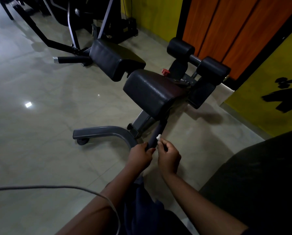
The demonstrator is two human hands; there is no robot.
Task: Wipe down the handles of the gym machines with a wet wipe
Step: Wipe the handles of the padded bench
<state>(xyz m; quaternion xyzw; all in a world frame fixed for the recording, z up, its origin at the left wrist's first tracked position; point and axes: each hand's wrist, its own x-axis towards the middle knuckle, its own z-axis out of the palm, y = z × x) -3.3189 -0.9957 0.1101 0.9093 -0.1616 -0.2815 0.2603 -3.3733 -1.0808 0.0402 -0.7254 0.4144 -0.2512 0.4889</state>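
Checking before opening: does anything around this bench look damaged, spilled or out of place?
Nothing looks damaged or spilled. One oddity: the wet wipe in the right hand is bunched into a tiny wad against the grip the left hand holds.

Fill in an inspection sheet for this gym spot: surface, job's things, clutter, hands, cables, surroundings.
Surface: glossy tiled floor, showing light reflections.
Job's things: dark handle of the bench machine; small white wet wipe lies against it.
Clutter: nothing seen.
Grippers: left hand grips the handle's near end; right hand pinches the wet wipe at the handle.
Cables: one grey cable crosses the lower left toward the left arm.
Surroundings: other machine frames behind; yellow wall and orange panels on the right.
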